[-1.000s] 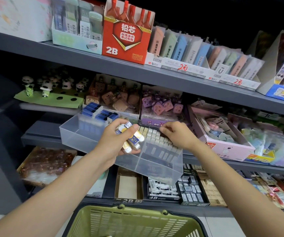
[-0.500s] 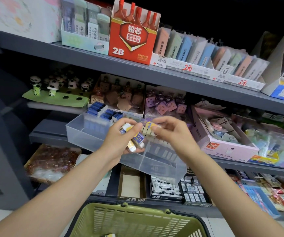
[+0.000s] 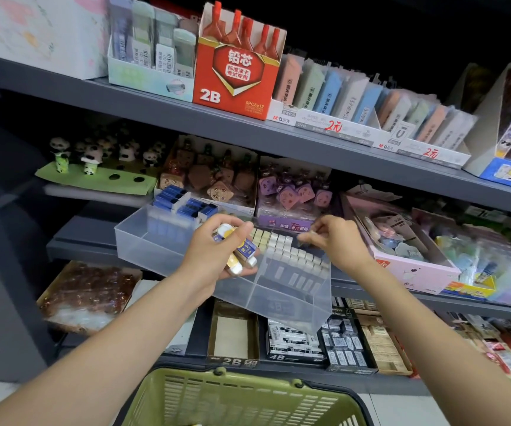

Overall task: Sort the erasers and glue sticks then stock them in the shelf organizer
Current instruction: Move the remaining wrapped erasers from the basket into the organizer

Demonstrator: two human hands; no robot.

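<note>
A clear plastic shelf organizer [image 3: 131,241] juts out from the middle shelf. Blue-sleeved erasers [image 3: 180,204] stand in its back left compartment. Rows of white-capped glue sticks [image 3: 291,253] fill its right compartment. My left hand [image 3: 205,259] hovers over the organizer's middle and grips several glue sticks [image 3: 245,250] with yellow and blue labels. My right hand [image 3: 337,241] is over the back of the glue stick rows, its fingertips pinched down on a stick there. That stick is mostly hidden by the fingers.
A green shopping basket [image 3: 242,401] sits below me at the bottom edge. A red 2B lead box [image 3: 235,75] and pastel eraser packs [image 3: 355,99] are on the upper shelf. Pink box [image 3: 401,265] stands right of the organizer. 2B and 4B cartons [image 3: 291,342] lie below.
My right hand took a glue stick from the bundle in my left hand and has carried it right and down to the rows in the organizer. The left hand stayed put.
</note>
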